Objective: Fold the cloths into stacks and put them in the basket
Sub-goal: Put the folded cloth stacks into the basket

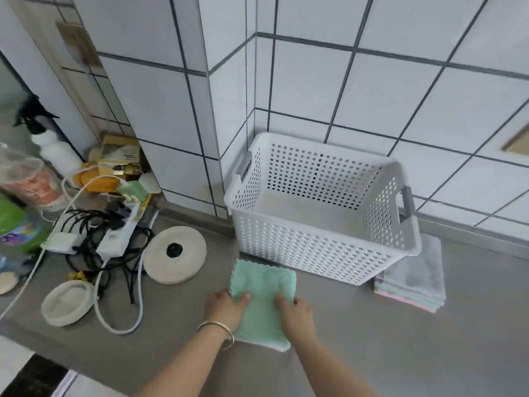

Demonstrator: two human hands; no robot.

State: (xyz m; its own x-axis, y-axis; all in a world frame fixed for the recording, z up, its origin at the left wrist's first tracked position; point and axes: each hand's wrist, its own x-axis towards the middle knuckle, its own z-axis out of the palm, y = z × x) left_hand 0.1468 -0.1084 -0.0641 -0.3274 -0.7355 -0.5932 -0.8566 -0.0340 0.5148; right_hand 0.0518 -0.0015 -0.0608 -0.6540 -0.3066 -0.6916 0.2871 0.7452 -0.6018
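A green cloth [262, 299] lies flat on the grey counter [372, 339] at lower centre of the frame. The left hand [226, 308] and right hand [296, 310] press on it, seemingly smoothing it for a fold; whether the fingers pinch the fabric is unclear. Just above stands the basket [323, 247], empty and within easy reach. A stack [412, 279] of folded cloths waits at its lower right corner.

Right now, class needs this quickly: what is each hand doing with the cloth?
Left hand: fingers curled over the left edge of the green cloth, gripping it.
Right hand: fingers laid on the cloth's right side; whether it grips cannot be told.
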